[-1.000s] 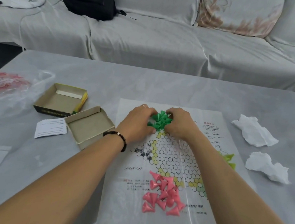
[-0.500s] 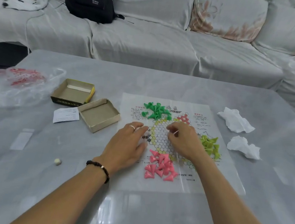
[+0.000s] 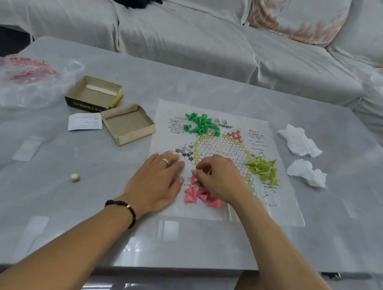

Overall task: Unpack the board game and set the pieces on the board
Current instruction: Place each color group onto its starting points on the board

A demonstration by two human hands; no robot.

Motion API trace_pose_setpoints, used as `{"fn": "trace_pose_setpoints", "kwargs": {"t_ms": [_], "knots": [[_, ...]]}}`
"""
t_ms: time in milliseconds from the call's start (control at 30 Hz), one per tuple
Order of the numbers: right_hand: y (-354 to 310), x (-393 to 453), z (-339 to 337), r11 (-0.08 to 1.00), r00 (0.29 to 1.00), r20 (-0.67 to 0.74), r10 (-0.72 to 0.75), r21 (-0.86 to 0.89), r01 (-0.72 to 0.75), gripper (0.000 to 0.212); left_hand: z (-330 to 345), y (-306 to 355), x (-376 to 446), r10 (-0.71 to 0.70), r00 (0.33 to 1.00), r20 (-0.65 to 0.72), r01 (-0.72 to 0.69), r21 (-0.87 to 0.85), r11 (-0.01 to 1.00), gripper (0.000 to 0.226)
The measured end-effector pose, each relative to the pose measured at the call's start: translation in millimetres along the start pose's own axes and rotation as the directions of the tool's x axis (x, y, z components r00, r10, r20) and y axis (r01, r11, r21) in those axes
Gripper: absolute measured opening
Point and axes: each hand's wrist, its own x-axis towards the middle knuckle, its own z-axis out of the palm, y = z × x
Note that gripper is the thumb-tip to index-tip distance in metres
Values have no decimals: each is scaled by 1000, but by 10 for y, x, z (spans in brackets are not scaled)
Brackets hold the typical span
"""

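Grey sofa behind, glossy grey table (image 3: 216,88) in front, and on it a thin paper board (image 3: 281,210) with a honeycomb of printed cells. Green cones (image 3: 201,124) sit heaped at its far edge, yellow-green cones (image 3: 264,168) at its right side, pink cones (image 3: 195,194) near the person. The left hand (image 3: 157,184) lies flat, fingers straight, pressing the sheet's near-left part. The right hand (image 3: 220,176) is curled over the pink heap, its fingertips (image 3: 197,173) seemingly pinching one cone, though the grip is partly hidden. Two open box halves (image 3: 110,111), a slip, a plastic bag, a die and crumpled tissues lie around.

I'd judge the cones light, hollow, hard plastic, apt to tip or skid on slick paper; each is best taken by its narrow tip and set wide base down. The sheet looks flimsy enough to slide, so the flat hand holding it makes sense.
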Motion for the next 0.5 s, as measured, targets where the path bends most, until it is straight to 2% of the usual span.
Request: {"fn": "trace_pose_setpoints", "kwargs": {"t_ms": [100,167,267,367,433,500], "knots": [[8,24,-34,993,998,66,24,116,-31,14,-15,3,-3,1,1000,-3,-1,1,1000,50],[39,55,-51,989,998,56,38,138,-46,13,-25,7,0,3,1000,1,-3,7,1000,49],[42,106,-48,996,997,75,32,81,-39,21,-24,8,-4,5,1000,1,-5,18,1000,42],[-2,149,-87,1000,994,102,-25,10,25,17,-20,8,-9,7,1000,-1,-7,23,1000,42],[46,161,-137,995,998,52,-22,100,16,16,-15,4,-10,7,1000,-5,-7,17,1000,44],[167,165,-204,971,998,-34,43,237,-34,15,-13,6,-10,5,1000,-8,-5,14,1000,44]]}}
